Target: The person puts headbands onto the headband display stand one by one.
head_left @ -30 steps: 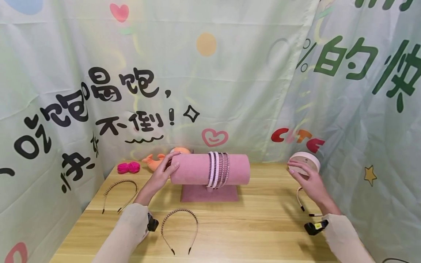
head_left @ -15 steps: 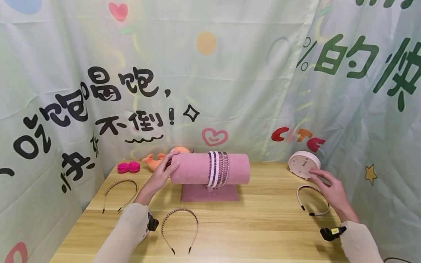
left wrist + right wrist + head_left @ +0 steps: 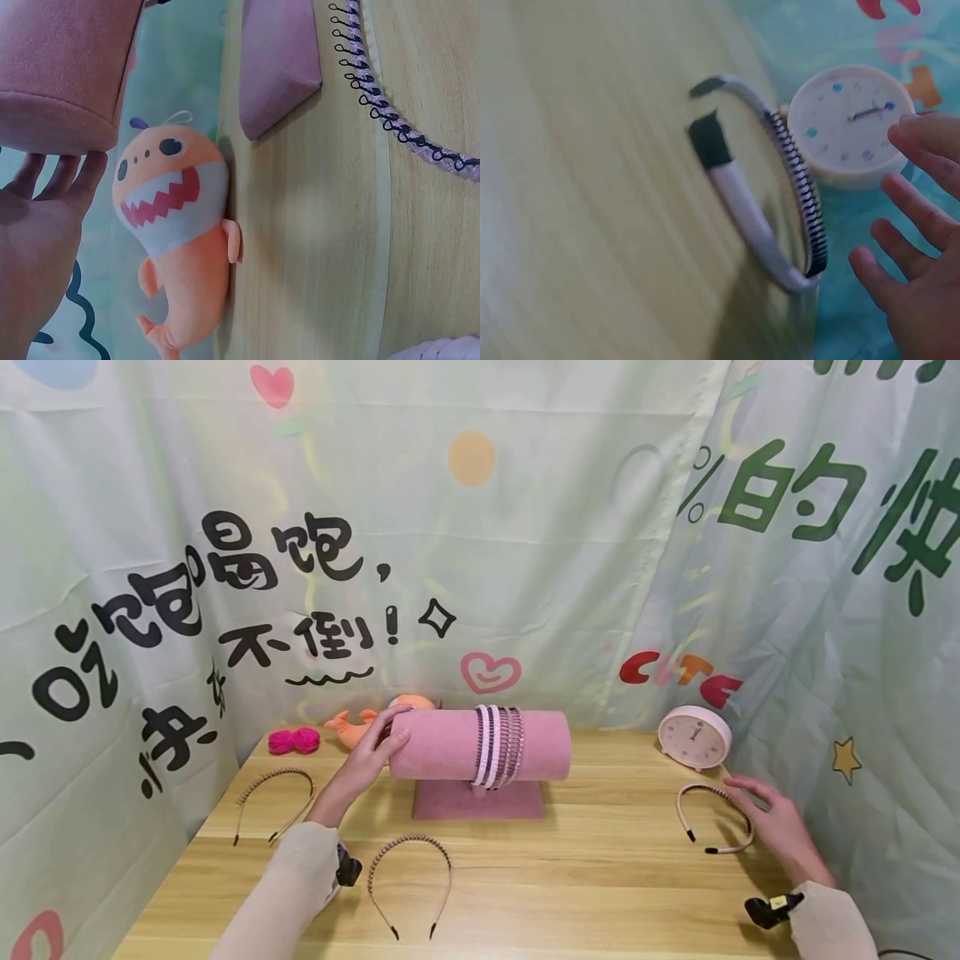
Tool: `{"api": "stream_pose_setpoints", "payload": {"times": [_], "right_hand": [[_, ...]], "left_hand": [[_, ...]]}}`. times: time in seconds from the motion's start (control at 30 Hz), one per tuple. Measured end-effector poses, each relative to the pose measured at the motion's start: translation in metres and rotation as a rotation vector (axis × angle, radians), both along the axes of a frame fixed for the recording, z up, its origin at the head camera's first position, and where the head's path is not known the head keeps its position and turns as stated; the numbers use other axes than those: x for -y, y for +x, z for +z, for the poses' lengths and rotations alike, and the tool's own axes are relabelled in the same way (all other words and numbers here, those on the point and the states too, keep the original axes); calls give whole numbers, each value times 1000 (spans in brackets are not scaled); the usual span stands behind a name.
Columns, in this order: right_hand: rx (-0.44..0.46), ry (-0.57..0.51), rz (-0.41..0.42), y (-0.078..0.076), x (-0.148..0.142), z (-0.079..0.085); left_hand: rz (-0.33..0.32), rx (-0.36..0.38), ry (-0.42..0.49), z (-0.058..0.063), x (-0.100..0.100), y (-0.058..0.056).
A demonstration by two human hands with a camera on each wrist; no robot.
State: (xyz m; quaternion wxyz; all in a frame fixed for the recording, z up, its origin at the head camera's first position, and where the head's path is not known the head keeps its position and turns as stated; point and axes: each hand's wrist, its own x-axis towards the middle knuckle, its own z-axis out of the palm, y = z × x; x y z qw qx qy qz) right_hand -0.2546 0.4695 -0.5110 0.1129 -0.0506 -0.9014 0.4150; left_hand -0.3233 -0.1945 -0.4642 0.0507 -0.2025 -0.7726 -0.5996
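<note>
My left hand rests at the left end of a pink velvety cylinder stand; in the left wrist view its fingertips touch the end's rim. Several headbands in white, black and pinkish tones are looped side by side round the cylinder's middle. My right hand, fingers spread and holding nothing, is just right of a single pale headband with dark coiled trim. That headband stands on the table with its black tips toward the left. Whether the hand touches it cannot be told.
A round pink clock stands at the back right. Behind the stand's left end are an orange shark plush and a magenta bow-shaped item. Two more headbands lie at left and front. Printed curtains border the wooden table.
My right hand has drawn back from in front of the clock, rightward and toward me, uncovering the clock and the right headband. My left hand has stayed at the stand's end.
</note>
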Motion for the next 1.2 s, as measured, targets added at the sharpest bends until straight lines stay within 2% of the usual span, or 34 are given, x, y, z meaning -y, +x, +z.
{"api": "stream_pose_setpoints", "payload": {"times": [0.13, 0.5, 0.7, 0.8, 1.0, 1.2], "right_hand": [[26, 31, 4, -1, -5, -5], [59, 7, 21, -2, -21, -19], [178, 35, 43, -11, -21, -17], [209, 44, 57, -11, -21, -16], [217, 60, 71, -9, -20, -18], [187, 99, 69, -6, -19, -23]], "left_hand": [[-2, -2, 5, -1, 1, -1], [-8, -11, -2, -1, 1, -1], [-10, -15, 4, -2, 1, -1], [-13, -15, 10, -2, 1, -1], [-5, 1, 12, -2, 0, -1], [-8, 5, 20, -1, 0, 0]]}}
